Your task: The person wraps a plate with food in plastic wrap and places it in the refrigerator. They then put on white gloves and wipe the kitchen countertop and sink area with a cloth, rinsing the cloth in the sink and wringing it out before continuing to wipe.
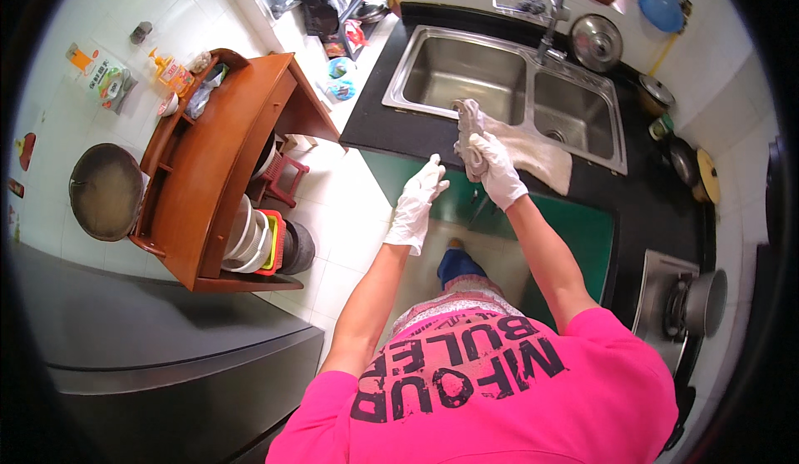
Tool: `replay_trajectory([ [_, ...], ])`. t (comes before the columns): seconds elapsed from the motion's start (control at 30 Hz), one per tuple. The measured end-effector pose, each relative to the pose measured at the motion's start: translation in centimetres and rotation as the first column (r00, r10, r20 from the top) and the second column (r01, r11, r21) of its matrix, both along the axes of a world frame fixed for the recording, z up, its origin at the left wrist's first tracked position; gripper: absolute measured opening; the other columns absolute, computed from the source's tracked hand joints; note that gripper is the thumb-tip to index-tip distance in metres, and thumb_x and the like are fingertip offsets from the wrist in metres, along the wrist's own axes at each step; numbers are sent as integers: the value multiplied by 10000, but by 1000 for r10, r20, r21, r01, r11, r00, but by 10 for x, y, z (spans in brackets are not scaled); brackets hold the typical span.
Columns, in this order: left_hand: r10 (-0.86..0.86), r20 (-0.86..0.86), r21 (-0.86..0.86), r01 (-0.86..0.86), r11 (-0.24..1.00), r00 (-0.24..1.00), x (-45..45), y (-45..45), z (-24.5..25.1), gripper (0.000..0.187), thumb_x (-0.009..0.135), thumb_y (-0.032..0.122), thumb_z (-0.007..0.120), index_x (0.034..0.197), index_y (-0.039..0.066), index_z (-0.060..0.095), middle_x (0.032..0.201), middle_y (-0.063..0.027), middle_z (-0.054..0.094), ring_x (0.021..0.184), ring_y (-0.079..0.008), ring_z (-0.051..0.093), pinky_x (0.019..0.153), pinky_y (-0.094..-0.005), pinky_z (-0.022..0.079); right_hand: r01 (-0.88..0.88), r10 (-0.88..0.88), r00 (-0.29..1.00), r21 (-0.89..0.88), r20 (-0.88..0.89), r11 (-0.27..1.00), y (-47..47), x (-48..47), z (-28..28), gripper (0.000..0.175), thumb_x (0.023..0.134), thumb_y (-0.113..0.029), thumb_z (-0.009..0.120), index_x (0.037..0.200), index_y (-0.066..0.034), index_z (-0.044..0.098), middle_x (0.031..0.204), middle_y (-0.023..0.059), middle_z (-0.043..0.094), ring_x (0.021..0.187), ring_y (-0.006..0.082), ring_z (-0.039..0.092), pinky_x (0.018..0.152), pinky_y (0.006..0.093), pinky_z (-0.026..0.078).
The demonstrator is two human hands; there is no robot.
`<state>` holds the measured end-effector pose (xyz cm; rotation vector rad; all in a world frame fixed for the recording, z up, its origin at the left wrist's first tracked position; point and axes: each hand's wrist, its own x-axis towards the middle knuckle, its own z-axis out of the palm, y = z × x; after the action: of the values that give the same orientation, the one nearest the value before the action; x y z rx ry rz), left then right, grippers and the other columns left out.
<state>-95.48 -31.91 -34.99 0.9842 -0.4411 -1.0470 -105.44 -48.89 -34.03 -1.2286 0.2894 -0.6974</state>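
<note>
A bunched grey cloth [471, 136] is gripped in my gloved right hand [496, 167], held up near the front edge of the black countertop [412, 130]. Just to the left, my gloved left hand [423, 186] is held in the air with nothing in it, its thumb and fingers apart. Both gloves are thin and white. Behind my right hand, a beige towel [540, 155] lies over the counter edge and the front rim of the double-bowl stainless steel sink [462, 71]. Part of that towel is hidden by my hand and the grey cloth.
A curved faucet [546, 14] stands behind the sink. Pot lids, including a glass one [596, 42], lean along the wall. At right is a saucepan [705, 305] on a stove. At left stand a wooden desk [218, 183], stacked basins [249, 239] and a grey refrigerator [175, 351].
</note>
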Motion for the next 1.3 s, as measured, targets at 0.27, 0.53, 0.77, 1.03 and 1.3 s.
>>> replay_trajectory([
  [0.27,320,167,112,-341,933,932,104,-60,-36,536,1025,193,529,1479,-34,355,1416,-131,504,1235,-168,515,1028,-284,433,-637,-216,638,-663,-740,393,-26,119,-31,587,844,-169,563,1424,-135,482,1431,191,482,1321,318,456,1124,439,309],
  [0.53,462,466,255,-614,747,755,153,-80,-43,513,1023,223,526,1459,-19,407,1305,-98,572,1125,-169,559,973,-290,443,-471,-62,867,-854,-494,223,-37,202,-83,453,870,-242,539,1267,-29,584,1426,214,483,1352,351,428,1167,485,259],
  [0.77,181,866,213,-671,710,466,226,-97,-59,453,996,222,511,1380,-19,505,1319,-214,589,1264,-300,533,1078,-357,391,-406,-39,896,-852,-443,331,-48,302,-107,438,910,-265,522,1284,-38,555,1301,184,572,1232,343,522,1094,432,363],
  [1.03,-42,945,168,-372,913,324,325,-119,-72,479,1002,163,423,1441,-28,409,1439,-226,475,1333,-375,449,1111,-406,357,-643,-371,601,-704,-708,302,-102,400,-38,373,924,-210,485,1219,0,576,1271,197,571,1215,349,528,1062,428,387],
  [1.3,-517,832,546,-131,828,199,357,-126,-75,631,965,315,498,1542,179,282,1488,-349,307,1342,-522,361,1083,-512,355,-335,-688,396,-793,-608,509,-201,444,-80,478,858,-197,553,1299,-13,548,1419,301,420,1327,445,411,1117,446,357],
])
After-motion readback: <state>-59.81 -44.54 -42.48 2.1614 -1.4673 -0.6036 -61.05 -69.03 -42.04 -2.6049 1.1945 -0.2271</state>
